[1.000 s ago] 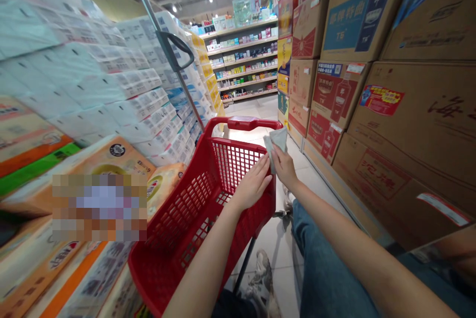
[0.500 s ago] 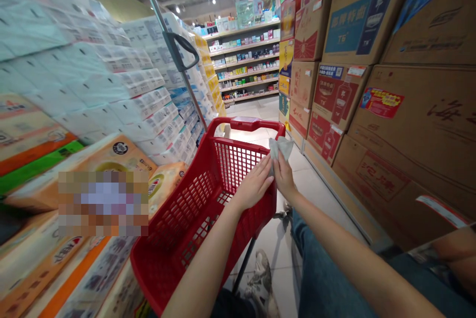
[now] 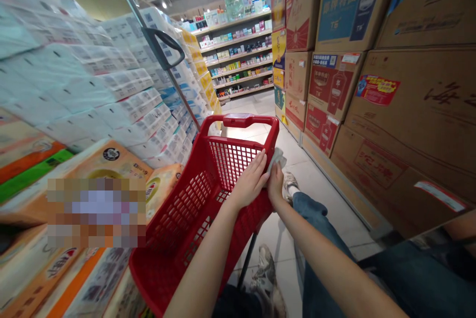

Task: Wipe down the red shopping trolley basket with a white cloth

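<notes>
A red plastic shopping basket [image 3: 201, 185] with lattice walls stands in front of me, tilted in view. Its long pull rod with a dark grey grip [image 3: 163, 47] rises at the far left corner. My left hand [image 3: 250, 181] lies on the right rim of the basket, fingers stretched out together towards the red carry handle [image 3: 241, 120]. Beside it, my right hand [image 3: 275, 182] is closed on a crumpled pale grey cloth [image 3: 277, 157] against the outer right wall. Part of the cloth is hidden by the fingers.
Stacked tissue packs [image 3: 74, 67] rise on the left, with orange packs [image 3: 122, 157] close to the basket. Cardboard cartons [image 3: 405, 109] line the right side. Shelves [image 3: 238, 55] of small goods stand beyond the tiled floor [image 3: 256, 102]. My shoes [image 3: 266, 268] are beside the basket.
My right hand has slid with the cloth down and towards me along the outer wall. My left hand stays on the rim. My right leg and shoe show more, and the view has shifted slightly.
</notes>
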Demonstrator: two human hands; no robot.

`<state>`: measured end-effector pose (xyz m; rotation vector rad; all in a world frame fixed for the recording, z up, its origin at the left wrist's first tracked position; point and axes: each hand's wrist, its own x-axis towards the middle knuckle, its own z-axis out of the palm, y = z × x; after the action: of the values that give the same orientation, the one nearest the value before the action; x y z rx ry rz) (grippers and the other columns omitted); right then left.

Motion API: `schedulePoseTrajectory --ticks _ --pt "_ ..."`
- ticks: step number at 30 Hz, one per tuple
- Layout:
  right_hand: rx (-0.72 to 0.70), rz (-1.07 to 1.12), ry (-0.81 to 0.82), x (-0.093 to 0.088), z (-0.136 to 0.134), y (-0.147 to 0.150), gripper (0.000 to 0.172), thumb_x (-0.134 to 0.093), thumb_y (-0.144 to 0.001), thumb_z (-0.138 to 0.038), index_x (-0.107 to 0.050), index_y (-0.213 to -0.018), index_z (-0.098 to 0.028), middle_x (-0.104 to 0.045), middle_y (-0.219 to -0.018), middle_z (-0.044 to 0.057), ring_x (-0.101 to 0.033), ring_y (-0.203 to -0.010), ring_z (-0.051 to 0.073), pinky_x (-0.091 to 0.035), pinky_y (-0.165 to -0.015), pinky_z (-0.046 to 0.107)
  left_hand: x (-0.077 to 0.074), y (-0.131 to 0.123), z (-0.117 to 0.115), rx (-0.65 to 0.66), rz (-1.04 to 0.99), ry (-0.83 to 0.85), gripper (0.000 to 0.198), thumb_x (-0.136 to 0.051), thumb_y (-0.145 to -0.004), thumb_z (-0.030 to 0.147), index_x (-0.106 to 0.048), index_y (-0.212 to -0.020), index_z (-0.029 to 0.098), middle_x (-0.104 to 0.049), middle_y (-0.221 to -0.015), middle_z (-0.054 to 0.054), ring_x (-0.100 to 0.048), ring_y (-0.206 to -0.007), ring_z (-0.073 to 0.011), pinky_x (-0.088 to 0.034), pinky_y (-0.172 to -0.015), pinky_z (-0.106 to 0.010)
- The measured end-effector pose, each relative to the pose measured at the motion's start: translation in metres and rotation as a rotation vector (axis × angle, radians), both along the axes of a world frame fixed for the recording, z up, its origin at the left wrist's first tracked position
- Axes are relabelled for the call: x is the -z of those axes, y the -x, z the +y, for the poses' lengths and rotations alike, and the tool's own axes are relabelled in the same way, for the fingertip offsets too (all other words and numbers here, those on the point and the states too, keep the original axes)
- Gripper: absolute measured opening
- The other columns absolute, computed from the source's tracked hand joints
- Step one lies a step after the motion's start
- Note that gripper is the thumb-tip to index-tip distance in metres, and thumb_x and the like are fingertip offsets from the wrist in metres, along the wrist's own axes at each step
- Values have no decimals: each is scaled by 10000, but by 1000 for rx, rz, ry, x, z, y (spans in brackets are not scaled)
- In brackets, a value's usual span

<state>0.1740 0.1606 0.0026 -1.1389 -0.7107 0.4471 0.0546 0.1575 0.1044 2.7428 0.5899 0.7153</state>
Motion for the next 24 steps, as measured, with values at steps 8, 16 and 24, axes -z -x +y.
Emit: schedulePoseTrajectory --ticks 8,16,24 --pt "-53 104 35 2 -10 4 467 -363 -922 -529 -605 -1148 -200 -670 -1150 106 -611 -1079 244 -438 -1000 436 -3 -2 -5 -59 93 -194 573 -324 -1017 341 -135 -1528 161 -137 -1607 -120 -101 -1485 -216 -213 -1207 -444" --pt "-103 156 33 17 -16 2 467 -388 -905 -523 -605 -1155 -194 -652 -1197 109 -585 -1135 253 -403 -1047 454 -4 -2 -9 -99 186 -298 578 -338 -1014 338 -141 -1521 144 -141 -1606 -121 -90 -1486 -219 -241 -1201 -439" --pt "-156 125 59 -4 -10 -4 520 -377 -902 -567 -561 -1210 -191 -634 -1237 96 -569 -1163 237 -416 -1041 416 6 24 -37 -131 213 -302 590 -337 -1014 344 -116 -1522 140 -144 -1603 -133 -104 -1483 -225 -263 -1194 -450"
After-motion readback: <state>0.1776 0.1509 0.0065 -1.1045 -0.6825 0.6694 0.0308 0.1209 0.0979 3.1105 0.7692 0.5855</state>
